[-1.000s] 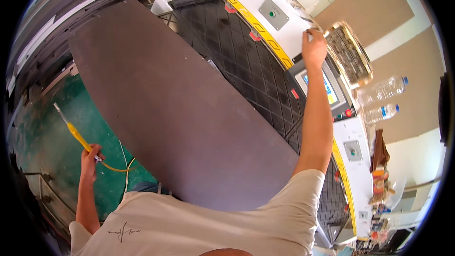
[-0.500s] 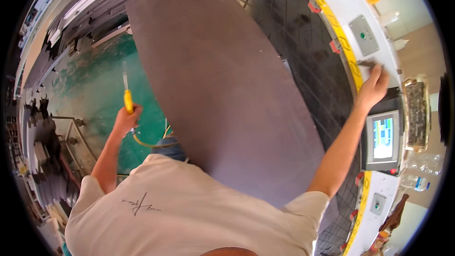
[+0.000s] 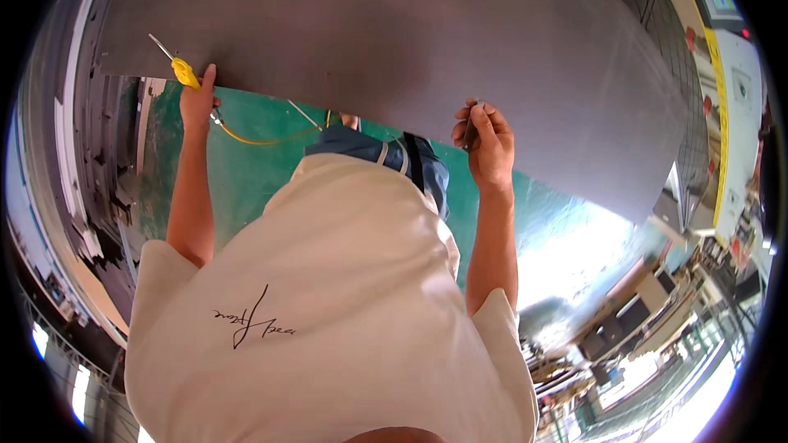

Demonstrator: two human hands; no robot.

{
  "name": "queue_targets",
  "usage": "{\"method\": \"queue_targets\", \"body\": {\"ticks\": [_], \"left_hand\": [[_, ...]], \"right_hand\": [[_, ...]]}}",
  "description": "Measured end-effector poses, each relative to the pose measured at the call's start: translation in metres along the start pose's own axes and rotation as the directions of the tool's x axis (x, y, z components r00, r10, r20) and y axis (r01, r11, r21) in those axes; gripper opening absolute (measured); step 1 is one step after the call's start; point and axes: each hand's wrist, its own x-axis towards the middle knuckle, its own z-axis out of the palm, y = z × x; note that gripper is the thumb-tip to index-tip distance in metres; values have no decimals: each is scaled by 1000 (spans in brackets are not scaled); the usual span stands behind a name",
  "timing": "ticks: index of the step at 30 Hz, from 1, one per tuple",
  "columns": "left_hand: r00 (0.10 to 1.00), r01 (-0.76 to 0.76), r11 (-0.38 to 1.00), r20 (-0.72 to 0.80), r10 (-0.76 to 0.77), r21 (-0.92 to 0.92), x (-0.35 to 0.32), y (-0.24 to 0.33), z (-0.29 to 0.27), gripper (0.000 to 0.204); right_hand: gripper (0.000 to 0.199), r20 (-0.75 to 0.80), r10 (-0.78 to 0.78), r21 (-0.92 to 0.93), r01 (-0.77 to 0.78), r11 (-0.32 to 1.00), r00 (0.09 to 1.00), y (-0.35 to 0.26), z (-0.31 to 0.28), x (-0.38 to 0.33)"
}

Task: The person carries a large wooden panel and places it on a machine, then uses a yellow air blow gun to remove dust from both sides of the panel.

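Now that the right hand has come off the machine's control panel, both hands meet the large grey sheet [image 3: 394, 41]: the left hand [image 3: 197, 102], closed around a yellow air blow gun [image 3: 185, 74], rests at its near edge, while the right hand [image 3: 484, 143] pinches that edge further right, above the green floor [image 3: 254, 172].

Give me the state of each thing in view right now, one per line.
Left hand: closed on the yellow tool, at the sheet's near edge.
Yellow tool: held, thin metal tip pointing out over the sheet.
Yellow hose: hanging slack from the tool.
Right hand: closed on a small dark object at the sheet's edge.
Grey sheet: lying flat, near edge overhanging the green floor.
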Motion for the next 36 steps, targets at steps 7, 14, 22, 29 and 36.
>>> {"method": "queue_targets", "body": {"ticks": [7,14,22,29,36], "left_hand": [[994,-10,950,-104,-24,-312,6,-15,13,47],[998,-23,948,-64,3,-316,-3,-3,20,48],[999,-34,979,-13,32,-202,15,-19,6,51],[998,-56,983,-40,50,-175,6,-11,6,53],[997,-55,981,-63,44,-187,13,-18,8,51]], "right_hand": [[39,-112,-38,-171,18,985,993,65,-30,-49],[28,-283,-67,-367,-44,929,957,116,-44,-46],[28,-309,-105,-412,-34,911,945,122,-33,-41],[29,-337,-97,-491,-87,867,936,121,-34,-36],[27,-169,-204,-824,-25,566,964,103,-48,-36]]}}
